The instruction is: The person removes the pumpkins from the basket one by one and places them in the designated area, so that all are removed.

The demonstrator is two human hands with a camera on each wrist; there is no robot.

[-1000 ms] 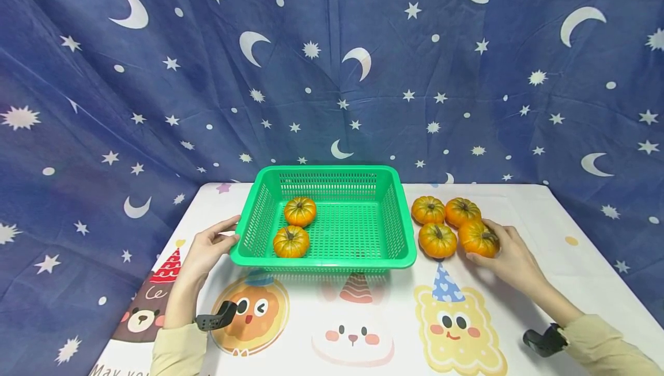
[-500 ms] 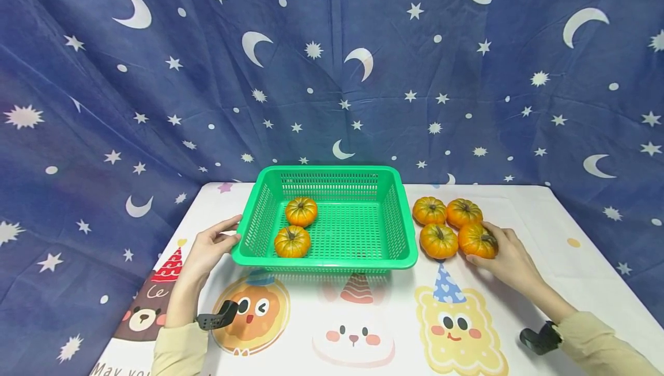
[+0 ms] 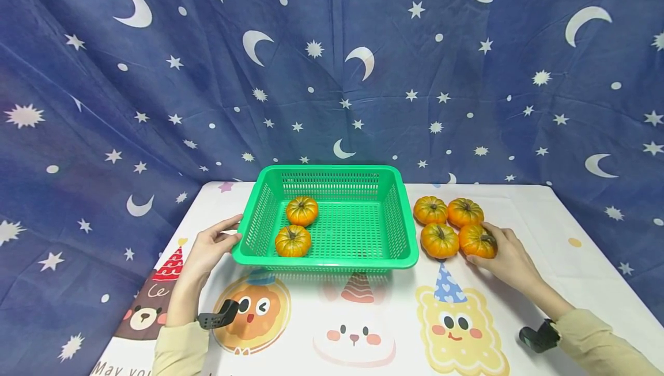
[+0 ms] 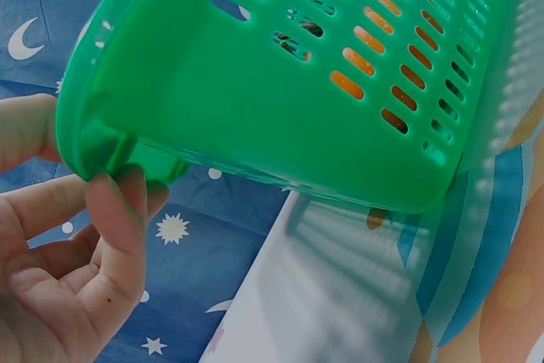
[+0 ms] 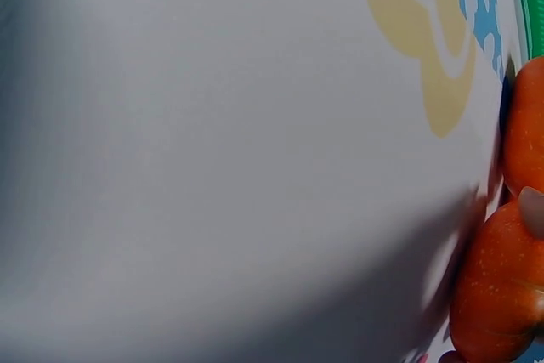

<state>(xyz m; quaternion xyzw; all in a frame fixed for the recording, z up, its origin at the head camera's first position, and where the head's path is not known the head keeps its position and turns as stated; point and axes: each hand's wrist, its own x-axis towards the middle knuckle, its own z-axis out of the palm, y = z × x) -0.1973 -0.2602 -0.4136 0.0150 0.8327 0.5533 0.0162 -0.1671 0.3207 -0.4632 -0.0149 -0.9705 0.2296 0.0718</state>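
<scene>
On the left, my left hand (image 3: 207,247) holds the rim of a green plastic basket (image 3: 324,263); the left wrist view shows the fingers (image 4: 119,223) curled at that rim. Inside the basket's left half sit two small orange pumpkins, one behind (image 3: 302,211) and one in front (image 3: 293,241). My right hand (image 3: 510,255) grips a pumpkin (image 3: 474,241) on the table, thumb in front and fingers over its right side. Three more pumpkins cluster beside it: front left (image 3: 440,241), back left (image 3: 430,210) and back right (image 3: 465,213). In the right wrist view, only a fingertip shows on a pumpkin (image 5: 497,286).
A white tablecloth (image 3: 550,237) with printed cartoon figures covers the table. Behind it hangs a blue curtain (image 3: 332,116) with moons and stars. The basket's right wall stands just left of the pumpkin cluster.
My right hand and its pumpkin have shifted slightly left and toward me, beside the front left pumpkin. The left hand keeps its place at the basket.
</scene>
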